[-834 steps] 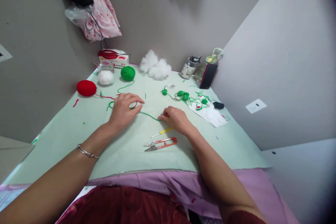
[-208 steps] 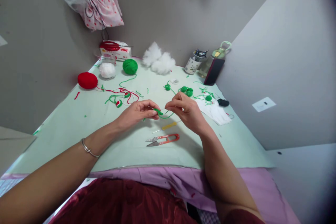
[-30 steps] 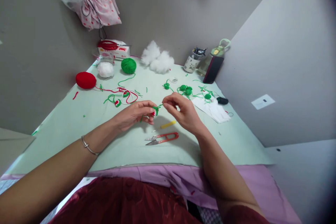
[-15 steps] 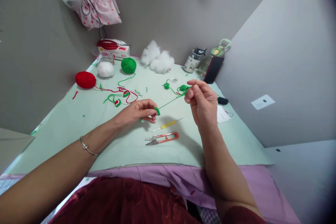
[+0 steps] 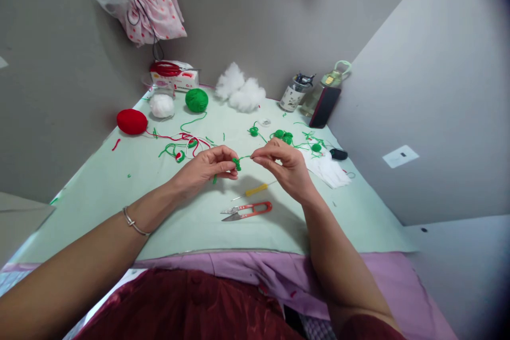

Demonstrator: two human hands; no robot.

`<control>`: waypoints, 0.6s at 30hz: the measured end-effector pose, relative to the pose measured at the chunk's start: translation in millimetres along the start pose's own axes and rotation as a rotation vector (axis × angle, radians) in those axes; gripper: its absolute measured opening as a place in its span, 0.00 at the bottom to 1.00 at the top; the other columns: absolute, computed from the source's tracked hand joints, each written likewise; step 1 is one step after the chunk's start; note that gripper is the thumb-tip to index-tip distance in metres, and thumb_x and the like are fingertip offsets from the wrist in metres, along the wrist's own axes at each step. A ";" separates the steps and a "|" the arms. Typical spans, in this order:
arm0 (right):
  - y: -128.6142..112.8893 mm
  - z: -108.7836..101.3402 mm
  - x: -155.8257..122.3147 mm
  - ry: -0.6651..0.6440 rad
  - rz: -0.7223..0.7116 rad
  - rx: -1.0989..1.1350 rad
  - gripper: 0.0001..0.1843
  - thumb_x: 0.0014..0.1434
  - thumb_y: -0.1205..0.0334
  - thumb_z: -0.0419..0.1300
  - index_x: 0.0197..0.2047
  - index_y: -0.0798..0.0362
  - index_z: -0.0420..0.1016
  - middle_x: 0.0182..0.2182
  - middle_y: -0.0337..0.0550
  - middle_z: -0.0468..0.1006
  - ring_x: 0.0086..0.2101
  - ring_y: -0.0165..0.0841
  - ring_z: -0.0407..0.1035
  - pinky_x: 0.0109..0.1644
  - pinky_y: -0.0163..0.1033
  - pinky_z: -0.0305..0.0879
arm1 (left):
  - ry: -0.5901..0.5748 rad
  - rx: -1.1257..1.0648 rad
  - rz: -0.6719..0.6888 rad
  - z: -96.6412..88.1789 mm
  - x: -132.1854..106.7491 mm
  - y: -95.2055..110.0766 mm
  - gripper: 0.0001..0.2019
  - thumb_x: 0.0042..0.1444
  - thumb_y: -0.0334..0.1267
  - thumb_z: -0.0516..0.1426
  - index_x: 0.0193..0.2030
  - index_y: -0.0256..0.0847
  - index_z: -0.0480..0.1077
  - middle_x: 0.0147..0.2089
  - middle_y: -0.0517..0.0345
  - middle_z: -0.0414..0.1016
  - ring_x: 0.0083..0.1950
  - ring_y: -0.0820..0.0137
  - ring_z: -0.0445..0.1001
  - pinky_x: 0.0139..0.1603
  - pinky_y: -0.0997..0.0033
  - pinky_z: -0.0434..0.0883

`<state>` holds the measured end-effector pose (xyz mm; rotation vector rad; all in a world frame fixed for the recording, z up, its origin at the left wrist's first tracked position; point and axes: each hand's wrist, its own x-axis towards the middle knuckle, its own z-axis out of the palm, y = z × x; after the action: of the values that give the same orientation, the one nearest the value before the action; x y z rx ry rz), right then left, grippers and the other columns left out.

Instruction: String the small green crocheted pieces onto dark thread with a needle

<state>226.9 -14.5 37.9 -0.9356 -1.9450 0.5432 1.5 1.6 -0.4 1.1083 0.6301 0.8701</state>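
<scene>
Green yarn piece [image 5: 236, 163], small and knotted, sits in the air just above the table [image 5: 119, 191], between the two hands and in front of the chest. The left hand [image 5: 207, 167] pinches it between thumb and fingertips, closed firmly on it, with a short tail of yarn hanging below the fingers. Held up like this, the green yarn piece seems kept clear of the loose scraps on the table, so nothing catches on it.

A thin strand [image 5: 245, 158] runs from it to the right hand [image 5: 285, 167], which grips the strand's end between thumb and forefinger, the other fingers curled in. The strand is short and close to level, which suggests a light pull from both sides.

Both forearms come in from the lower corners and the wrists bend inward, so the fingertips nearly meet. A bracelet [image 5: 135, 223] circles the left wrist.

Just beneath the hands lie a yellow hook [image 5: 256, 189] and red snips [image 5: 247, 211], flat on the table and near at hand, probably for a quick reach. Farther back stand a green ball of yarn [image 5: 196, 100], a red ball [image 5: 132, 121] and white stuffing [image 5: 240, 90], well apart from the hands.
</scene>
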 end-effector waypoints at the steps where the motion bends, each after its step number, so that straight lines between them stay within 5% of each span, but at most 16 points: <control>1: 0.4 0.3 -0.2 -0.005 -0.012 -0.012 0.04 0.64 0.61 0.65 0.39 0.48 0.83 0.28 0.38 0.73 0.30 0.30 0.63 0.36 0.39 0.61 | -0.007 0.002 0.006 -0.5 0.2 -0.4 0.12 0.54 0.41 0.68 0.41 0.40 0.75 0.34 0.63 0.77 0.35 0.72 0.79 0.46 0.68 0.76; 18: -1.3 -0.9 -1.2 -0.078 -0.061 -0.168 0.05 0.66 0.66 0.62 0.39 0.51 0.81 0.29 0.38 0.69 0.29 0.28 0.62 0.34 0.36 0.59 | 0.007 0.045 0.024 1.7 -1.5 1.4 0.09 0.57 0.43 0.66 0.40 0.40 0.77 0.37 0.60 0.72 0.39 0.71 0.72 0.48 0.65 0.76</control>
<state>227.5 -16.2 38.6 -0.9687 -2.1073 0.3906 1.8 -0.3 1.4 1.1559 0.6464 0.8840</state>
